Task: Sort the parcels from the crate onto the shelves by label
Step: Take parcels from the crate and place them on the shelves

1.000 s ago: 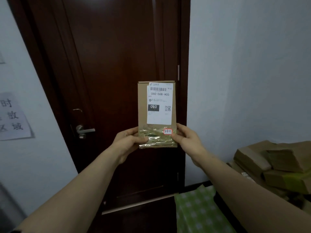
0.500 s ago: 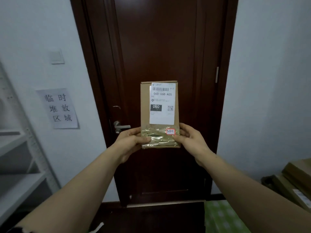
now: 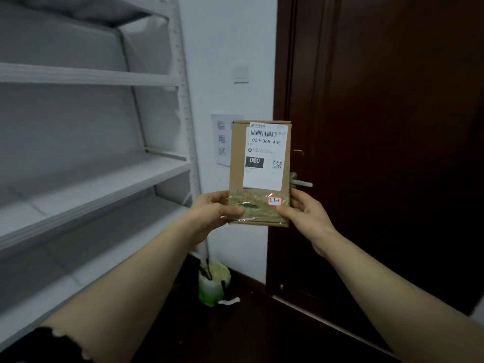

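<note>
By the shelves (image 3: 91, 76), my left hand (image 3: 209, 213) and right hand (image 3: 306, 216) grip the parcel (image 3: 237, 158), so I should match its sticker (image 3: 274, 201) to a shelf.

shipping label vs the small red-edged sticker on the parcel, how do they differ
The shipping label is large and printed: barcode, QR code, 060-06B-A05; the red-edged sticker is small and handwritten, 3-1-1. The shipping label sits high; the red-edged sticker sits low on the shiny tape, by the right hand. Both are white, stuck on the parcel.
</note>
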The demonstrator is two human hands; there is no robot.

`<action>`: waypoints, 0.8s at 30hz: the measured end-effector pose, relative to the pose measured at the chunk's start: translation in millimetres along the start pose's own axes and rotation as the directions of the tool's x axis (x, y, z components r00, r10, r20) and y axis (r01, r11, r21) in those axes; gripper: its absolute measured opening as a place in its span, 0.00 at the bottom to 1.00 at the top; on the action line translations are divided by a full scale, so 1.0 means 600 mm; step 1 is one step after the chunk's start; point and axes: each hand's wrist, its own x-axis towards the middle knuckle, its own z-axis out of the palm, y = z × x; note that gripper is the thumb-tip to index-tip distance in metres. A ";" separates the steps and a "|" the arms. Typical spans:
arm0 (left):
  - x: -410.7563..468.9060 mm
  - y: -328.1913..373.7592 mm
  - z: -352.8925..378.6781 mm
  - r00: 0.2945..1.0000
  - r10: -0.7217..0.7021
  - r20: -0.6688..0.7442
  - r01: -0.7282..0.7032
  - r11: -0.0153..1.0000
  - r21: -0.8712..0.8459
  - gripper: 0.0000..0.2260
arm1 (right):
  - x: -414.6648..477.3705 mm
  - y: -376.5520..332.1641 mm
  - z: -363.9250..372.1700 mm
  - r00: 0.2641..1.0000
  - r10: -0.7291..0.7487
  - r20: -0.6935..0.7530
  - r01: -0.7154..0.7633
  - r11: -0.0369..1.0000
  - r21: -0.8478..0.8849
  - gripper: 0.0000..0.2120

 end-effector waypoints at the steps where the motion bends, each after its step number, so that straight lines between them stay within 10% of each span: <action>1: -0.019 -0.002 -0.021 0.999 0.000 -0.045 -0.001 1.000 -0.010 0.22 | 0.000 0.001 0.023 0.999 -0.004 0.040 0.003 1.000 0.014 0.27; 24: -0.536 0.022 -0.577 0.693 0.170 -0.701 -0.085 0.984 0.154 0.21 | -0.219 -0.141 0.724 0.703 -0.195 0.684 0.047 0.972 0.229 0.22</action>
